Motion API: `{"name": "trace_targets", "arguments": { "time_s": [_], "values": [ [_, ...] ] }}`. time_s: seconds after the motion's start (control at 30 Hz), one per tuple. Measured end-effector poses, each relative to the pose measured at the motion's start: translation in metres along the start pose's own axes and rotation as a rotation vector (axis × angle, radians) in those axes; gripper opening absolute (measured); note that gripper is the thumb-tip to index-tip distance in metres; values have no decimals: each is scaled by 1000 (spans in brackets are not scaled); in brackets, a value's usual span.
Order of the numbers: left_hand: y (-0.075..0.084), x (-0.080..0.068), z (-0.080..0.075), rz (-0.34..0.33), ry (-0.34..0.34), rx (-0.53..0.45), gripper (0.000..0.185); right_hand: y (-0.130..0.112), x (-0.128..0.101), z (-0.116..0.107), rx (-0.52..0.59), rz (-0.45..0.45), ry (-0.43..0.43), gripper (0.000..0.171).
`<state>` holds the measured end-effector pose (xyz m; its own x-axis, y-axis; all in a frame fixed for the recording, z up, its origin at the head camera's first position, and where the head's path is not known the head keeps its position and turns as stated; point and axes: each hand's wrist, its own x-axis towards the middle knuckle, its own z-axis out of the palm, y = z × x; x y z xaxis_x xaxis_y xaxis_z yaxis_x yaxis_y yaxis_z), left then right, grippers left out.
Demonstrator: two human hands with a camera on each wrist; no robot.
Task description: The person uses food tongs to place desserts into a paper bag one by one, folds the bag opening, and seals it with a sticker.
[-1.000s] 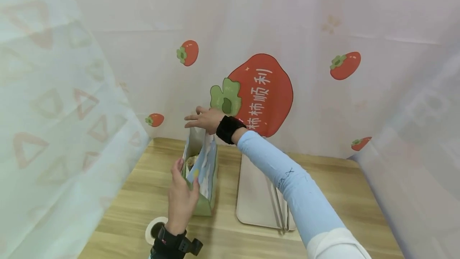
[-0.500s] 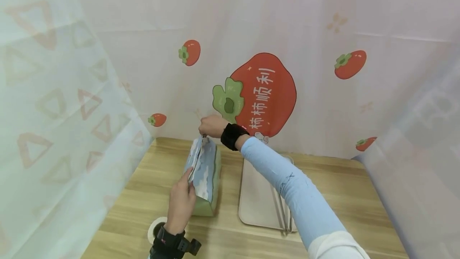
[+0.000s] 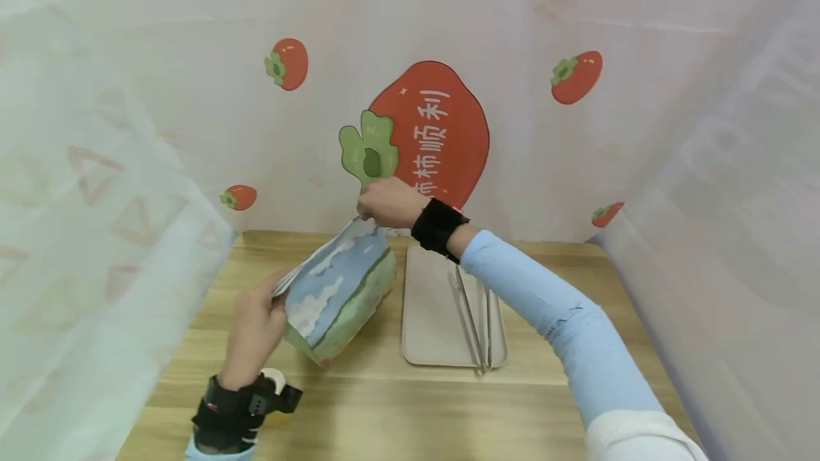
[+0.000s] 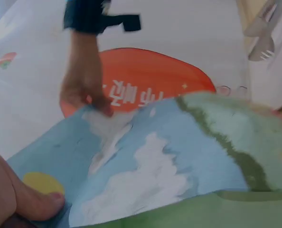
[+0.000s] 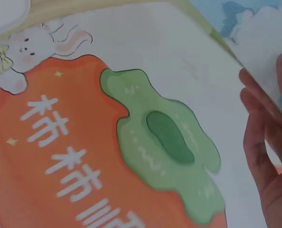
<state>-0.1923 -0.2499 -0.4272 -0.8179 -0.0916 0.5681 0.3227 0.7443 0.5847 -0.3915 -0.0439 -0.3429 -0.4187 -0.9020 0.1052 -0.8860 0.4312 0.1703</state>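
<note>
Above the wooden table, both hands hold a printed paper bag tilted by its top edge.

Behind it, the backdrop's big red persimmon reads "柿柿顺利". Left hand pinches the bag's near corner, thumb over the sky print; right hand pinches the far corner, fingers together. Only the head view shows the beige tray with tongs beside the bag; the right wrist view alone shows a small rabbit drawn by the persimmon.
</note>
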Motion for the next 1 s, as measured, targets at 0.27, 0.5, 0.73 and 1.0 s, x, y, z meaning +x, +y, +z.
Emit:
{"name": "trace_targets", "arguments": {
  "time_s": [0.27,0.5,0.73,1.0],
  "values": [
    [1,34,-14,171,-163,-85,36,-5,-72,-26,206,112,86,18],
    [5,40,-16,218,-297,-117,35,-19,-119,-23,295,88,190,16],
    [9,32,-6,313,-420,-197,42,-38,-158,-14,303,117,187,30],
    [12,7,12,212,-635,-288,44,-60,-197,3,320,122,171,35]
  ]
}}
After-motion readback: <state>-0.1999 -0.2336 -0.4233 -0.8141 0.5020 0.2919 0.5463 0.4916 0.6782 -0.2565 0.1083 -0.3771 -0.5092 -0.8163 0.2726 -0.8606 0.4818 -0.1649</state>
